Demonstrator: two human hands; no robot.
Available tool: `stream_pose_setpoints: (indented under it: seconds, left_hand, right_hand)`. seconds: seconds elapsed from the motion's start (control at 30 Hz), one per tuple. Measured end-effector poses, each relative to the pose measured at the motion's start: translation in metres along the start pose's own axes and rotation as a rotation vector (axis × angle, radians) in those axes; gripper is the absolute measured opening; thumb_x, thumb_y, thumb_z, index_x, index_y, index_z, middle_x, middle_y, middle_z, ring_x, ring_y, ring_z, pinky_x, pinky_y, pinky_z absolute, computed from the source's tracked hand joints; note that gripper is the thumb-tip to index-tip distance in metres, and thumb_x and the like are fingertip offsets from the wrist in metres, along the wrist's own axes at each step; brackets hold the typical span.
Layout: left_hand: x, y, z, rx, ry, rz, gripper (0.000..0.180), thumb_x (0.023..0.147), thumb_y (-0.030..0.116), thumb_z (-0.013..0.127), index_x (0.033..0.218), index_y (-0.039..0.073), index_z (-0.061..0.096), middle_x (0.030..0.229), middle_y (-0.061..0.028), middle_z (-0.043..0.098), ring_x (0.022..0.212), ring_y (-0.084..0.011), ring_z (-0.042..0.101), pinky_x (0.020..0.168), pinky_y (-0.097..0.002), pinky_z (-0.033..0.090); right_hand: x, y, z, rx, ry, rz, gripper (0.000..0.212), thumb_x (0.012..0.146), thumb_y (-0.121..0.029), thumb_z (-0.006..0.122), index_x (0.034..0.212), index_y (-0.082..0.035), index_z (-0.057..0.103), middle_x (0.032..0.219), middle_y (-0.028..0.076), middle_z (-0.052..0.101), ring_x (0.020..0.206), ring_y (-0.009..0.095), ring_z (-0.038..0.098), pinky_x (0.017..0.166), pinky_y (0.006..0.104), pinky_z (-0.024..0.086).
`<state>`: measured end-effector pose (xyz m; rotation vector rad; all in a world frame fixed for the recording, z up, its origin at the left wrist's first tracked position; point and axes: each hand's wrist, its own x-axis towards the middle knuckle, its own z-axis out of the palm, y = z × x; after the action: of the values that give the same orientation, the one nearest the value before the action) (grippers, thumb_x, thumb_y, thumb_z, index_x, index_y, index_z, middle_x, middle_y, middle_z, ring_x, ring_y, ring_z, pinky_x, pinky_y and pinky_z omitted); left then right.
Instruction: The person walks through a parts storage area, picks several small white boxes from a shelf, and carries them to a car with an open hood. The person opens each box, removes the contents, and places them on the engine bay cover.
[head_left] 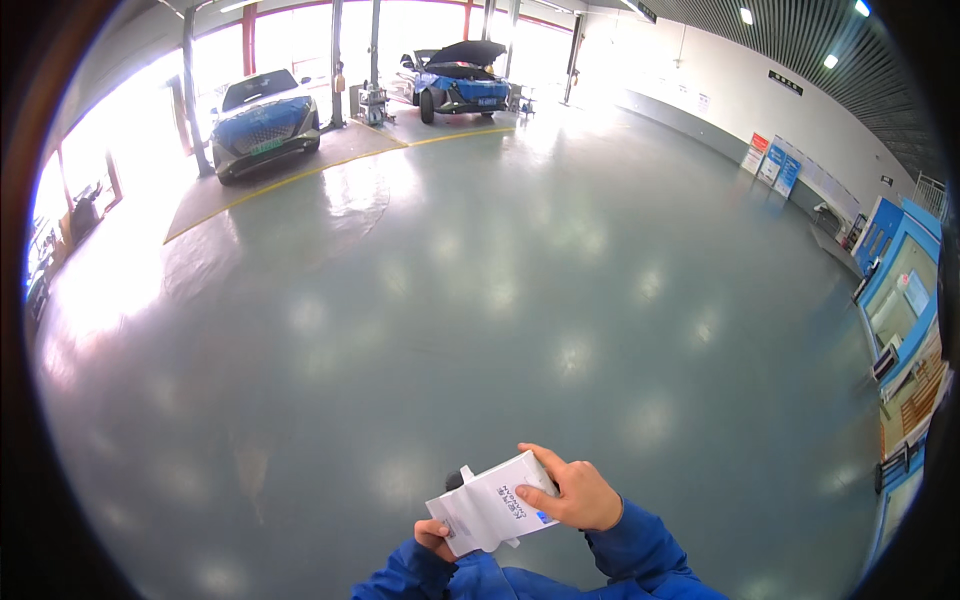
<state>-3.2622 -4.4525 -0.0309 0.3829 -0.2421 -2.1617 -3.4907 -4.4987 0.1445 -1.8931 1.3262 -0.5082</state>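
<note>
The white box (478, 517) was located between the two hands, in front of the body and above the grey-green floor (450, 350), its printed face up and its right end angled away from the wearer. The left hand (434, 537) was closed on the near left corner, thumb on the upper face; its fingers beneath were hidden, so their spread could not be determined. The right hand (582, 494) spanned the right end, thumb pressed on the face, index finger along the far edge, opened about as wide as the box; the other fingers were out of sight. White tabs (467, 473) projected from the long sides, apparently loose flaps. The principal risk was judged to be a drop: no bench supported the load, and the left grip covered only a corner. If the left end was unsealed, which could not be confirmed, downward tilt could have let contents slide out. Excess thumb pressure could have creased the panel, and catching a tab could have torn it.
</note>
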Motion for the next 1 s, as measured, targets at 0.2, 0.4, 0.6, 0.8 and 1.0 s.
stream_pose_setpoints:
  seconds: [0.2, 0.4, 0.6, 0.8, 1.0]
  left_hand:
    - [0.061, 0.05, 0.001, -0.02, -0.189, 0.047, 0.089, 0.055, 0.02, 0.065, 0.136, -0.003, 0.037, 0.131, -0.0278, 0.048, 0.121, -0.0427, 0.047, 0.103, -0.0531, 0.036]
    - [0.099, 0.079, 0.004, -0.035, -0.216, -0.081, 0.091, 0.056, 0.021, 0.068, 0.137, -0.005, 0.037, 0.134, -0.0276, 0.046, 0.121, -0.0406, 0.048, 0.104, -0.0515, 0.035]
    - [0.145, 0.113, 0.001, -0.114, -0.226, -0.098, 0.088, 0.054, 0.013, 0.068, 0.134, -0.006, 0.039, 0.131, -0.0263, 0.049, 0.118, -0.041, 0.051, 0.102, -0.0526, 0.039]
    - [0.158, 0.179, 0.047, -0.243, -0.332, 0.015, 0.087, 0.055, 0.01, 0.067, 0.135, -0.008, 0.037, 0.129, -0.0298, 0.049, 0.115, -0.0466, 0.052, 0.097, -0.061, 0.039]
    - [0.193, 0.177, 0.083, -0.108, -0.447, 0.024, 0.099, 0.054, 0.021, 0.071, 0.143, 0.004, 0.031, 0.144, -0.0247, 0.033, 0.13, -0.0459, 0.035, 0.107, -0.0546, 0.028]
  right_hand:
    - [0.065, -0.003, -0.02, 0.013, 0.003, -0.024, 0.063, 0.085, -0.042, 0.059, 0.132, -0.003, 0.044, 0.073, 0.021, 0.065, 0.071, 0.036, 0.065, 0.067, 0.0383, 0.051]
    - [0.076, 0.011, -0.046, 0.128, 0.157, 0.104, 0.064, 0.084, -0.038, 0.063, 0.133, -0.001, 0.044, 0.074, 0.019, 0.066, 0.067, 0.028, 0.067, 0.064, 0.0313, 0.051]
    - [0.118, 0.027, -0.067, 0.265, 0.208, 0.195, 0.061, 0.084, -0.028, 0.065, 0.133, 0.001, 0.043, 0.07, 0.014, 0.066, 0.062, 0.015, 0.062, 0.06, 0.0263, 0.048]
    - [0.178, 0.019, -0.102, 0.599, 0.044, 0.034, 0.06, 0.087, -0.016, 0.06, 0.137, 0.006, 0.033, 0.095, 0.012, 0.064, 0.085, 0.013, 0.061, 0.077, 0.0244, 0.047]
    - [0.249, 0.062, -0.115, 1.093, -0.071, -0.007, 0.061, 0.088, -0.024, 0.057, 0.136, 0.005, 0.035, 0.113, 0.014, 0.059, 0.097, 0.018, 0.063, 0.08, 0.0278, 0.051]
